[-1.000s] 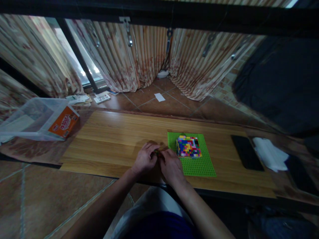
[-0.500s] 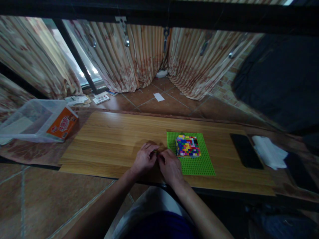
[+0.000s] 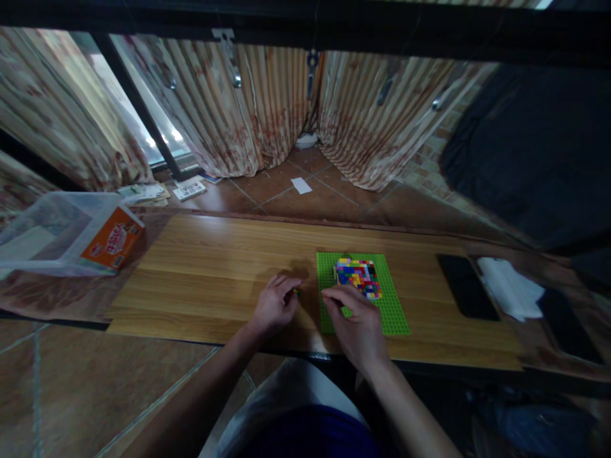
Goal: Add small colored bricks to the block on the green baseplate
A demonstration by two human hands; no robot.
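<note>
I see a long wooden board as the biggest thing on the table, reaching from 8 o'clock across to 4 o'clock. At 9 o'clock sits a big see-through bin with an orange label on its near end. Something pale and flat shows through its side, but I can't tell if it is inside or behind. Down at 4 o'clock a green bumpy plate lies flat on the board. My view has the right hand at 5 o'clock, over the plate's near left part. Its thumb and pointer finger come close at the tips; I can't tell if they pinch anything. The left hand is at 7 o'clock over the bare wood, its fingers curled and its thumb and fingertips closed on a tiny coloured bit. On the plate, at 4 o'clock, stands a low block build of many colours, partly hidden by the right hand. A second ago I saw both hands meeting at the tips; now the right one has gone over to the plate, leaving a gap, while the left has stayed almost put.
</note>
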